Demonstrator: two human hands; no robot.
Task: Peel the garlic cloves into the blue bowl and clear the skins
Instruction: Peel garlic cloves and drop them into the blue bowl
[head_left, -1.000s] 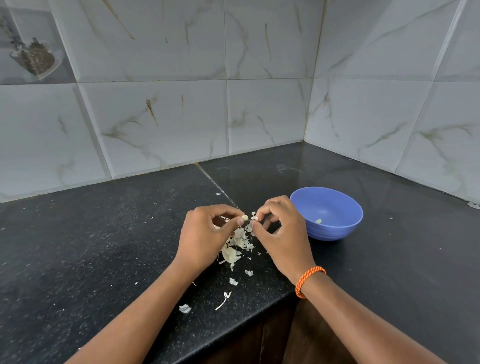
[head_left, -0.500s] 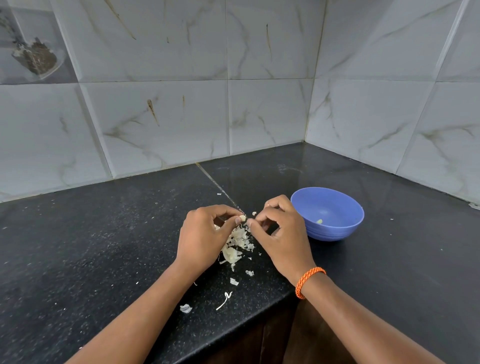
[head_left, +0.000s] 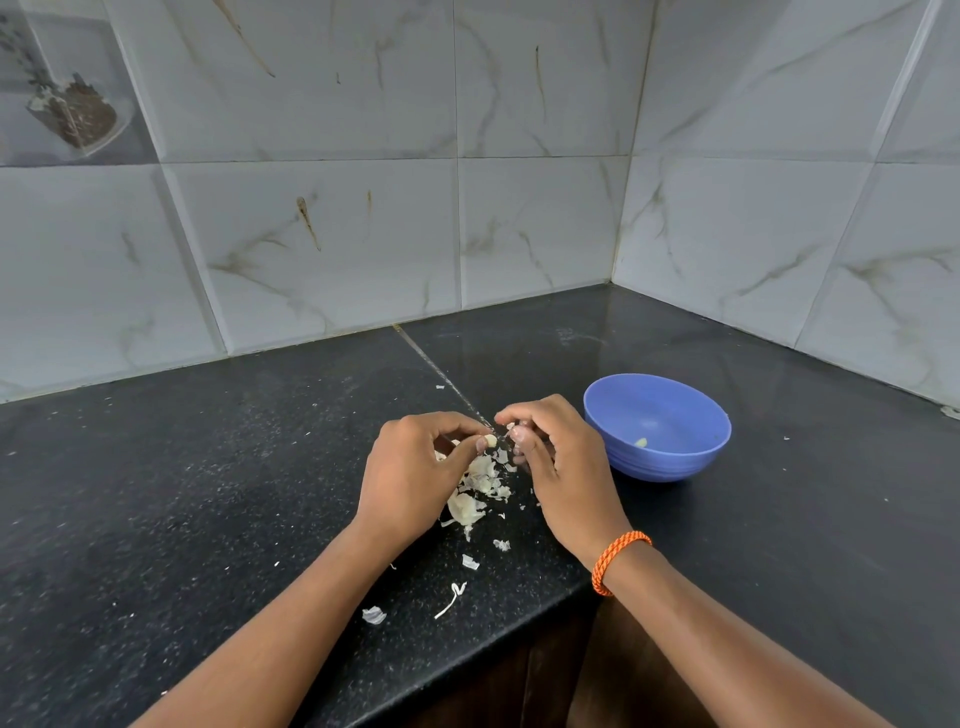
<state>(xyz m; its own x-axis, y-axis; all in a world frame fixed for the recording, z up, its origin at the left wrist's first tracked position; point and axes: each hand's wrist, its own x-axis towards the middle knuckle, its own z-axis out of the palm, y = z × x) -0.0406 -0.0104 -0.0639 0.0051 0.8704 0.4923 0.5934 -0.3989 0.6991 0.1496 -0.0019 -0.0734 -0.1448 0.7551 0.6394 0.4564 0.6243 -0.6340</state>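
My left hand (head_left: 415, 475) pinches a small pale garlic clove (head_left: 490, 441) between thumb and forefinger, above the black counter. My right hand (head_left: 558, 460), with an orange band at the wrist, has its fingers curled right beside the clove and pinches a thin bit of skin at its tip. Under both hands lies a pile of white garlic skins (head_left: 475, 493). The blue bowl (head_left: 670, 457) stands just right of my right hand, with one peeled clove (head_left: 641, 442) inside it.
Loose skin scraps (head_left: 374, 614) and a thin curled strip (head_left: 451, 600) lie near the counter's front edge (head_left: 467, 670). Marble-patterned tiled walls meet in a corner behind the bowl. The black counter (head_left: 182, 493) stretches left and right.
My hands have stayed in place over the pile. The fingers of my right hand have shifted slightly at the clove's tip, drawing skin away.
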